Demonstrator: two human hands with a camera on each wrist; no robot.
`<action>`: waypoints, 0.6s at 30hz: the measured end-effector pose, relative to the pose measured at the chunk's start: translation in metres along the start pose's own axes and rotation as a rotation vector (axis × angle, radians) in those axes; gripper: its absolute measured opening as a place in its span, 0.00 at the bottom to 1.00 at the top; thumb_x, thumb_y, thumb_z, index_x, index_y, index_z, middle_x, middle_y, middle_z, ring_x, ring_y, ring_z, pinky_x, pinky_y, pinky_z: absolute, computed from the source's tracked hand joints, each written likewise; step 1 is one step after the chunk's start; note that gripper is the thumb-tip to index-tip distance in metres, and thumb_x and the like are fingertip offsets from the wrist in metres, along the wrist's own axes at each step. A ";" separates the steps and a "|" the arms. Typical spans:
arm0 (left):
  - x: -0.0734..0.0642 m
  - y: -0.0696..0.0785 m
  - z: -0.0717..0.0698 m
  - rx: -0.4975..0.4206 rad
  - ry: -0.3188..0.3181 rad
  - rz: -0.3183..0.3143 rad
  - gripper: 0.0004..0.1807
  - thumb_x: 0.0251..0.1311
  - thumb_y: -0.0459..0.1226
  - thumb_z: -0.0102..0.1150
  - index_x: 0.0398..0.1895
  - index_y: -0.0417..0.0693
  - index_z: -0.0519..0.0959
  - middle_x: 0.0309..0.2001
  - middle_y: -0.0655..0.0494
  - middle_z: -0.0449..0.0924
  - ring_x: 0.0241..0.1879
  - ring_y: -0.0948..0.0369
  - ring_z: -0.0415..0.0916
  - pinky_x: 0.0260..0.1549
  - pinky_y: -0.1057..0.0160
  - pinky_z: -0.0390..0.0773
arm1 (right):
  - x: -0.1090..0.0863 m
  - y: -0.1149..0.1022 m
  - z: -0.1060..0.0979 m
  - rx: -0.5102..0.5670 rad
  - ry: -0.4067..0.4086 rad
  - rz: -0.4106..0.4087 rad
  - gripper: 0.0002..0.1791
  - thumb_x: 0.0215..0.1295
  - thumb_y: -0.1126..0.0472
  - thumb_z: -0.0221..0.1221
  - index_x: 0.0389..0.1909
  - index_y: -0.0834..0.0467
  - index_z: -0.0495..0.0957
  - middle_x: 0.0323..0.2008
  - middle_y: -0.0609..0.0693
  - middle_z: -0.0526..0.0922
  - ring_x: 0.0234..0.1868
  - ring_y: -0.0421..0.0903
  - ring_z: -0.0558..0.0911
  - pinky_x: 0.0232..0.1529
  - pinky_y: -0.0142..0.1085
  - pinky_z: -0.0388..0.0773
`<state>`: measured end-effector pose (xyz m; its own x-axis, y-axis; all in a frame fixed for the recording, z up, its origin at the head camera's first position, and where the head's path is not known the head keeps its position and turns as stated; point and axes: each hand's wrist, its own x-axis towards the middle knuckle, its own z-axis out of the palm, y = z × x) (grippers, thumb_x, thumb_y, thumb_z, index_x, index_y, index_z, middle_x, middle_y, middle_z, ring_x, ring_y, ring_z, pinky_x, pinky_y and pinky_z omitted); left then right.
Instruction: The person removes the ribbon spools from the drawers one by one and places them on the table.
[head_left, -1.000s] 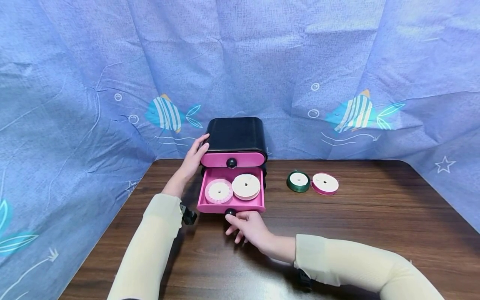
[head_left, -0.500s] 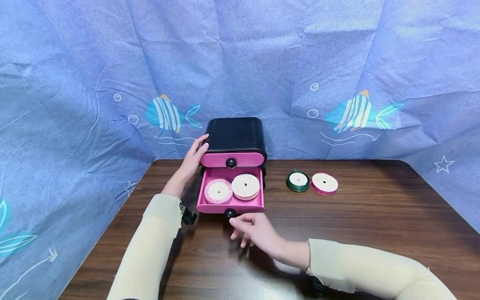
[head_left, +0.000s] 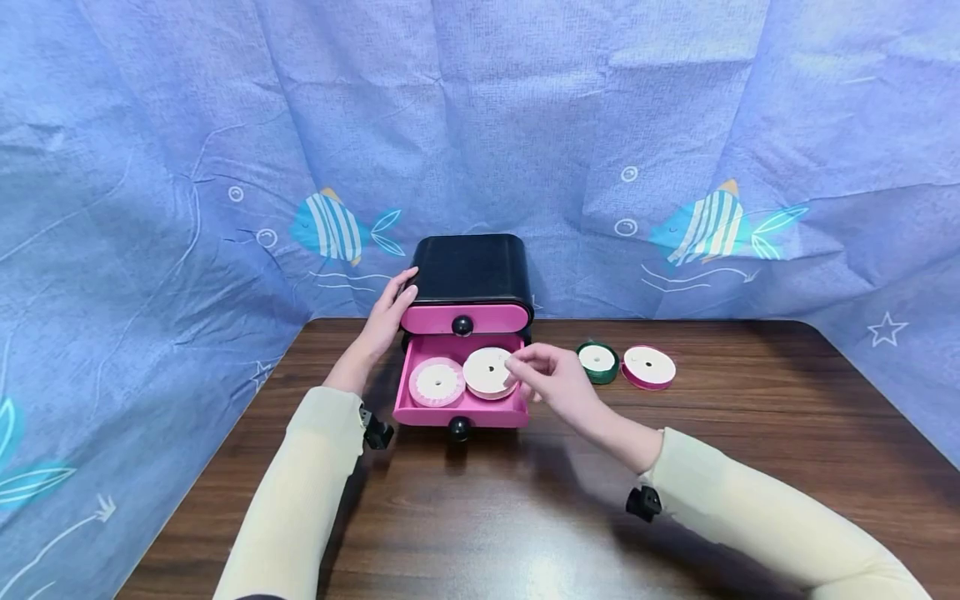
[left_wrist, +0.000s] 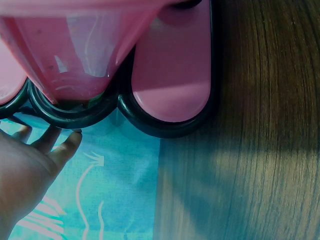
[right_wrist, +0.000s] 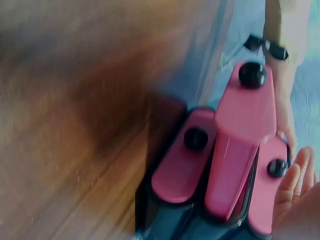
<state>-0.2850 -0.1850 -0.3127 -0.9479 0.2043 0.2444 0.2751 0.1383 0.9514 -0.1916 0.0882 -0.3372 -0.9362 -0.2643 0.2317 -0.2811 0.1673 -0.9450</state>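
Nearest on the wooden counter [head_left: 525,517] stands the open lower drawer [head_left: 459,411] of a small black drawer chest [head_left: 471,267], pulled out toward the near edge, its black knob [head_left: 459,428] untouched. Inside it lie two ribbon spools side by side: a pink spool [head_left: 437,382] on the left and a cream spool [head_left: 487,372] on the right. The right hand [head_left: 551,377] is over the drawer's right side, thumb and fingertips meeting at the cream spool's right rim; whether the grip has closed on the spool cannot be told from this view, and the right wrist view is blurred. Further back, the left hand [head_left: 387,314] rests with straight fingers against the chest's left side, beside the closed pink upper drawer [head_left: 465,319]. To the right, well apart from the chest, a green spool [head_left: 597,362] and a pink-rimmed spool [head_left: 648,367] lie touching. Judged step: handling the cream spool in the drawer. The next move calls for a firm pinch on its rim, clear of the drawer wall.
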 end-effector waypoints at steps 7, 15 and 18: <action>0.000 0.002 0.000 -0.002 -0.007 -0.007 0.29 0.74 0.39 0.40 0.74 0.39 0.54 0.75 0.42 0.45 0.73 0.51 0.46 0.67 0.52 0.53 | 0.014 0.008 -0.010 -0.209 -0.064 -0.185 0.17 0.60 0.62 0.67 0.49 0.63 0.79 0.40 0.57 0.82 0.40 0.52 0.78 0.41 0.37 0.74; 0.007 -0.011 -0.003 0.010 0.001 -0.007 0.29 0.73 0.38 0.41 0.75 0.39 0.54 0.76 0.44 0.44 0.73 0.52 0.45 0.67 0.52 0.51 | 0.026 0.018 -0.008 -0.357 -0.092 -0.261 0.26 0.55 0.59 0.71 0.53 0.64 0.77 0.47 0.57 0.80 0.46 0.55 0.76 0.50 0.50 0.72; 0.013 -0.023 -0.005 -0.009 0.013 -0.001 0.29 0.74 0.39 0.41 0.75 0.42 0.56 0.76 0.45 0.46 0.73 0.53 0.46 0.67 0.52 0.52 | 0.030 0.025 -0.007 -0.401 -0.111 -0.274 0.29 0.54 0.57 0.72 0.55 0.64 0.76 0.50 0.56 0.79 0.50 0.53 0.76 0.54 0.49 0.71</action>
<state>-0.3043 -0.1904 -0.3306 -0.9502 0.1915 0.2458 0.2727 0.1298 0.9533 -0.2277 0.0906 -0.3523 -0.7946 -0.4457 0.4122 -0.5929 0.4237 -0.6848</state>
